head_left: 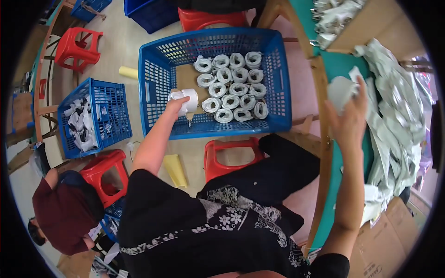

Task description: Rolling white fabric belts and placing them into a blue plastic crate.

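Note:
My left hand (pixel 175 104) is closed on a white roll of strip material (pixel 190 99) and holds it over the left part of a large blue plastic crate (pixel 155 88). Several similar coiled white rolls (pixel 239 88) stand on end in rows inside the crate. Off to the right, over a green-topped table (pixel 328 204), my right hand (pixel 351 120) grips a pale grey-white roll (pixel 341 91) between thumb and fingers. Beside that hand lies a long heap of loose pale grey strips (pixel 394 129).
Red stools stand below the crate (pixel 232 144), at the left (pixel 79 48) and beside a seated person in dark red (pixel 65 213). A smaller blue crate (pixel 111 111) holds white and black pieces. Metal-ended strips (pixel 331 21) lie on the table's far end; cardboard (pixel 384 236) is at lower right.

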Tool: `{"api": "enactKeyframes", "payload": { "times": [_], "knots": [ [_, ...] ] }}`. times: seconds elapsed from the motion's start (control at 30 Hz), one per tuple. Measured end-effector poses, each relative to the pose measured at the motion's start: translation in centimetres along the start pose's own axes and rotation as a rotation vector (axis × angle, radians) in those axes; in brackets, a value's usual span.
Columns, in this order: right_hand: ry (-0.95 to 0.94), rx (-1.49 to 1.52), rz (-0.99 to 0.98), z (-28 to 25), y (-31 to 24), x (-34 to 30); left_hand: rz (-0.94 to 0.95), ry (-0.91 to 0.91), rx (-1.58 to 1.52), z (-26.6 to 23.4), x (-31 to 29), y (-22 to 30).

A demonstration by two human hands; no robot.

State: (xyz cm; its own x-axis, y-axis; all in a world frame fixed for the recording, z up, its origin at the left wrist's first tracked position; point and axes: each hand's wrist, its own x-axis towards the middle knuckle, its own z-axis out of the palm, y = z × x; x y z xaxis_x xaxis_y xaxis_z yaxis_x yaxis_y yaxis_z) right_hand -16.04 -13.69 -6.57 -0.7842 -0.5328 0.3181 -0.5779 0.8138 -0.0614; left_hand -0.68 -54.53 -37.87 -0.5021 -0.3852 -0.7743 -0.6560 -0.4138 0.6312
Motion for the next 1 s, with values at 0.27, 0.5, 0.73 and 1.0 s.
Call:
{"api": "enactKeyframes", "payload": {
  "times": [0.27, 0.5, 0.73, 1.0],
  "knots": [
    [-0.535, 0.192, 0.230, 1.9, 2.1, 4.6, 0.061, 0.640, 0.081, -0.3, 21.0, -6.8],
    [-0.605, 0.153, 0.359, 3.0, 2.7, 3.9, 0.130, 0.968, 0.390, -4.6, 37.1, -8.8],
    [-0.617, 0.264, 0.763, -2.4, 5.6, -0.9, 0.548, 0.621, 0.732, -2.3, 43.6, -4.7],
    [-0.621, 0.030, 0.965, -3.9, 5.8, -1.1, -0.032, 0.512, 1.011, 1.2, 39.5, -3.8]
  ]
}}
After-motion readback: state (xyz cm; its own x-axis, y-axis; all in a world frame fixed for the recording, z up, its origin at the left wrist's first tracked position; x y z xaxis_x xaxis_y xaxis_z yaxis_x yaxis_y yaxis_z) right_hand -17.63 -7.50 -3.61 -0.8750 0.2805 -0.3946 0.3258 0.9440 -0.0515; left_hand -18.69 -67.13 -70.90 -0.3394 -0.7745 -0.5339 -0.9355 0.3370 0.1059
